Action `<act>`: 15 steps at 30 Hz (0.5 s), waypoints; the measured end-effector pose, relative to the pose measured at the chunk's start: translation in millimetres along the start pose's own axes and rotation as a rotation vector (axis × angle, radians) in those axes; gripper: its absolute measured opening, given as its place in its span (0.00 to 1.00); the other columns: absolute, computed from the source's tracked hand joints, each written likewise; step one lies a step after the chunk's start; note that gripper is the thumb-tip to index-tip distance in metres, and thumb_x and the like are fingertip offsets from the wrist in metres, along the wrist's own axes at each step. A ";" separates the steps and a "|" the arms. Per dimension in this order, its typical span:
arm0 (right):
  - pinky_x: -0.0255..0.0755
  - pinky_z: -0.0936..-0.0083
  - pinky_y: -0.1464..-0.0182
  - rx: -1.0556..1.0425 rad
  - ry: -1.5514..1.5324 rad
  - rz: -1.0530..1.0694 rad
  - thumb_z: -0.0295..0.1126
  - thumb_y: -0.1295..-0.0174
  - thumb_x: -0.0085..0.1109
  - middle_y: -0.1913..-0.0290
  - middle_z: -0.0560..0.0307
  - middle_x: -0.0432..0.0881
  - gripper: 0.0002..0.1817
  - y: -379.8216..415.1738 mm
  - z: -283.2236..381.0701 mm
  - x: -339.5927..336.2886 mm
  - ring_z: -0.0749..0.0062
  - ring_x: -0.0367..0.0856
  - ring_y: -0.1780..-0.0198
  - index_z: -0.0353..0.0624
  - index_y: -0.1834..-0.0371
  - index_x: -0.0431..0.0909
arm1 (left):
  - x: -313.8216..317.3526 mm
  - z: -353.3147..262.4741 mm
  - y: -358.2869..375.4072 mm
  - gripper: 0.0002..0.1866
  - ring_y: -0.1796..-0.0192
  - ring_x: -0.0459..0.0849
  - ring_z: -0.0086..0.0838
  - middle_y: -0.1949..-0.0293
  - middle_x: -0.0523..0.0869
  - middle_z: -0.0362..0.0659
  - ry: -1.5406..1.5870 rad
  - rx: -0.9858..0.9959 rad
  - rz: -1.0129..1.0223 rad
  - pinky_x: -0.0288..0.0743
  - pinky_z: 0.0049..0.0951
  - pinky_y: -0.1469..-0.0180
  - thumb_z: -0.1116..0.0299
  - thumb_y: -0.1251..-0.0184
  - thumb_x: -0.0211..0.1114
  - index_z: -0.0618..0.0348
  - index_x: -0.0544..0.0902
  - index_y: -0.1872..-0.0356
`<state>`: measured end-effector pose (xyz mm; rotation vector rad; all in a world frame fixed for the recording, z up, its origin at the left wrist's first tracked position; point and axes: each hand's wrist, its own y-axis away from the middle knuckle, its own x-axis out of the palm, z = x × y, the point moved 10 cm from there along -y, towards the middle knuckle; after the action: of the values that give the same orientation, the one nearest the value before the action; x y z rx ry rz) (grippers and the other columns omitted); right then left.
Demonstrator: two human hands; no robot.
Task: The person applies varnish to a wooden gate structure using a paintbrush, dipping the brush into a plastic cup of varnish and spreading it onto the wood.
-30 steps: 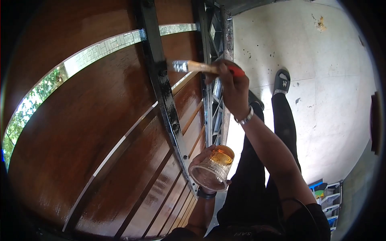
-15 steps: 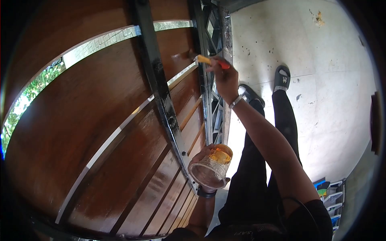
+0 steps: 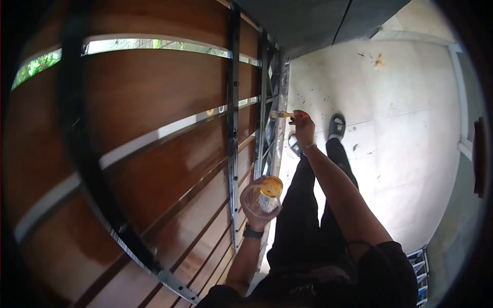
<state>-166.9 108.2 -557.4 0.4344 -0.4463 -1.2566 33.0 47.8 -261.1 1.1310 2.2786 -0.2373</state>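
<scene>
My right hand (image 3: 304, 129) is closed around the red end of a paintbrush (image 3: 285, 115). The bristles point left and overlap the dark lattice metalwork (image 3: 268, 120) at the right side of the slatted wall. Lower down, my left hand (image 3: 257, 222) grips a clear plastic tub (image 3: 260, 199) from below, and amber liquid shows inside it. The tub is tilted, close beside the glossy reddish-brown boards (image 3: 159, 84). Parts of my left fingers are hidden behind the tub.
Black metal uprights (image 3: 233, 92) cross the boards, with narrow gaps between boards. A dark panel (image 3: 318, 23) stands at the top. My sandaled foot (image 3: 337, 126) rests on the pale, stained floor (image 3: 405, 149). A small metal rack (image 3: 420, 274) sits at lower right.
The paintbrush has left the board surface and moved right, now over the lattice metalwork. My view has shifted along the wall, and the tub stays in my left hand.
</scene>
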 end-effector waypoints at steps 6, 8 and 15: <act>0.81 0.78 0.65 -0.072 -0.021 -0.029 0.42 0.30 0.56 0.67 0.48 0.86 0.21 79.0 131.6 -129.9 0.71 0.85 0.70 0.30 0.52 0.79 | -33.1 -46.8 29.6 0.43 0.44 0.79 0.36 0.46 0.79 0.48 0.151 -0.001 -0.108 0.72 0.36 0.37 0.69 0.62 0.83 0.60 0.68 0.42; 0.79 0.78 0.67 -0.071 0.052 0.025 0.43 0.30 0.56 0.67 0.48 0.86 0.22 103.8 173.3 -168.3 0.73 0.84 0.71 0.31 0.51 0.79 | -33.4 -72.0 41.6 0.50 0.40 0.77 0.37 0.43 0.76 0.49 0.175 0.016 -0.024 0.71 0.38 0.36 0.72 0.63 0.83 0.61 0.62 0.36; 0.78 0.76 0.60 -0.394 0.118 0.281 0.33 0.29 0.54 0.65 0.45 0.86 0.15 209.9 374.1 -197.1 0.69 0.86 0.66 0.30 0.50 0.76 | -23.8 -134.8 74.6 0.43 0.42 0.79 0.34 0.46 0.79 0.48 0.234 -0.048 -0.149 0.73 0.33 0.38 0.74 0.62 0.83 0.63 0.68 0.40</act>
<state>-251.3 325.9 -147.1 0.1042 -0.1446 -1.0082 45.7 131.8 -130.5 1.0110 2.5646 -0.1105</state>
